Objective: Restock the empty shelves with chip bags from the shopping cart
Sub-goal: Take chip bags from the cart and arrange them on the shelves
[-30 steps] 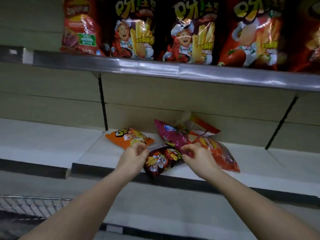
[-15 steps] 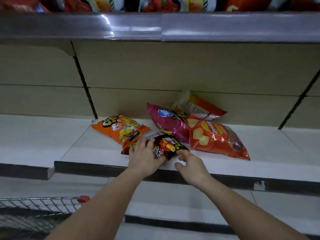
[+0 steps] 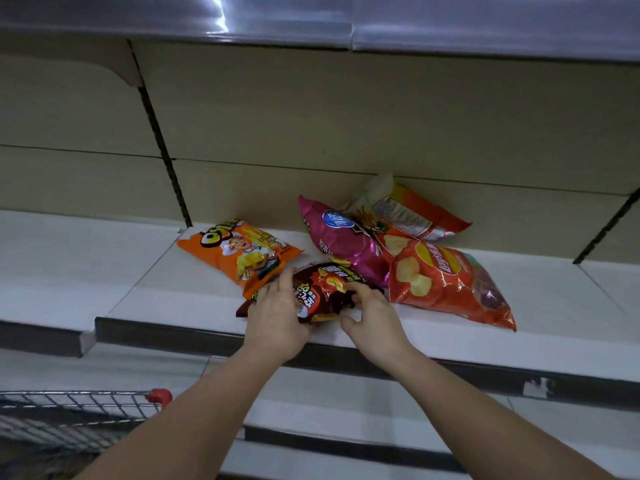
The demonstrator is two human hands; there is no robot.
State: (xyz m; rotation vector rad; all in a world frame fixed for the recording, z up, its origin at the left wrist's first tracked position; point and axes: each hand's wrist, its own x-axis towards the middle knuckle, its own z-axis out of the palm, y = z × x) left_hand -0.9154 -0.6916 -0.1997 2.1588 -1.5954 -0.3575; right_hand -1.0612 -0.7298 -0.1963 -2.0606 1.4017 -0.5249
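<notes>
Both hands on the dark brown chip bag (image 3: 323,292), lying flat at the front edge of the middle shelf (image 3: 554,306). Left hand (image 3: 277,317) laid over its left end, fingers curled onto the foil (thumb hidden, so grip type unclear). Right hand (image 3: 372,315) at its right end, fingers bent, tips pinching the crumpled foil, thumb held apart below. Orange bag (image 3: 239,252) touching behind-left; magenta bag (image 3: 341,237) touching behind-right; red Lay's bag (image 3: 446,285) just beside, w/ an orange-and-white bag (image 3: 398,209) leaning on the back wall. Shopping cart (image 3: 83,407) low left.

Risks, judged: bag sits v. close to the lip, so a tug outward could drop it. Slick foil could slip from fingertips. Shoving it back could ruck up the neighbours.
</notes>
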